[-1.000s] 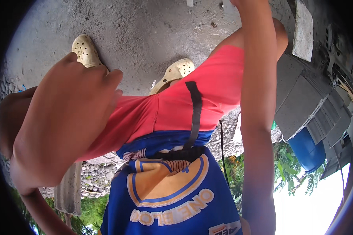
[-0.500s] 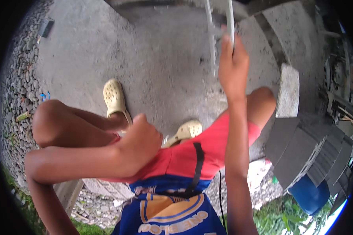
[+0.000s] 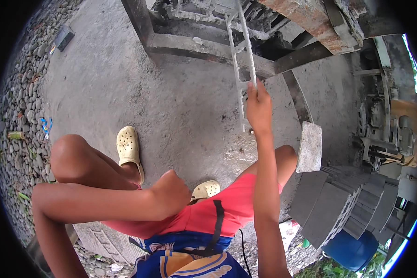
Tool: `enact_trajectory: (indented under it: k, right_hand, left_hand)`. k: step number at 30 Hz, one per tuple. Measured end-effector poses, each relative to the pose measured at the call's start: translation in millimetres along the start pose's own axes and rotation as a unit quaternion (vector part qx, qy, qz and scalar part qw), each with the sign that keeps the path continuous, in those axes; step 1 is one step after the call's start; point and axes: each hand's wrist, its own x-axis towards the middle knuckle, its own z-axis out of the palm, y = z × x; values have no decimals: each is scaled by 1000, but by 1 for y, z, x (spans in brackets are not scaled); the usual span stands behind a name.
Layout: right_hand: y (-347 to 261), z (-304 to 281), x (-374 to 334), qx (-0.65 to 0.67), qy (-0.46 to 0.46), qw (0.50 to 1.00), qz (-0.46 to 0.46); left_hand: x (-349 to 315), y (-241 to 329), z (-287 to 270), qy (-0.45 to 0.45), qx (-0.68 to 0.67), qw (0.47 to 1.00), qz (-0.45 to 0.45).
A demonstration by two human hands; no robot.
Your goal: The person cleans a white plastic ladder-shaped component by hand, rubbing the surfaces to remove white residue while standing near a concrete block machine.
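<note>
Grey-white crust coats the ladder-shaped frame [image 3: 248, 46], which extends across the dark beam [image 3: 190, 47] ahead of us. We grip its right rail with the right hand [image 3: 259, 109], fingers closed around it. We hold the left hand [image 3: 172, 194] over the red shorts [image 3: 238, 199]; we cannot tell whether its fingers are open or closed

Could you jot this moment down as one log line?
right hand: closed on pale ladder-like frame | left hand: over red shorts, fingers hidden | nearby: cream clogs, grey block stack, blue container
</note>
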Motion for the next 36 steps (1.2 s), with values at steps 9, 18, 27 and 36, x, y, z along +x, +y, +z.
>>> enact_trajectory:
  k: [9, 18, 27, 36]
  right_hand:
    - [-4, -4, 20, -50, 32, 998, -38]
    - [4, -11, 44, -152, 38, 984, -87]
    - [19, -17, 60, -279, 42, 951, -127]
    - [20, -21, 70, -207, 30, 971, -111]
  left_hand:
    - [-12, 6, -5, 10, 56, 998, -14]
    - [-16, 7, -10, -39, 77, 996, -20]
    - [-13, 7, -15, -47, 55, 997, -31]
    - [-16, 14, -21, -90, 48, 995, -10]
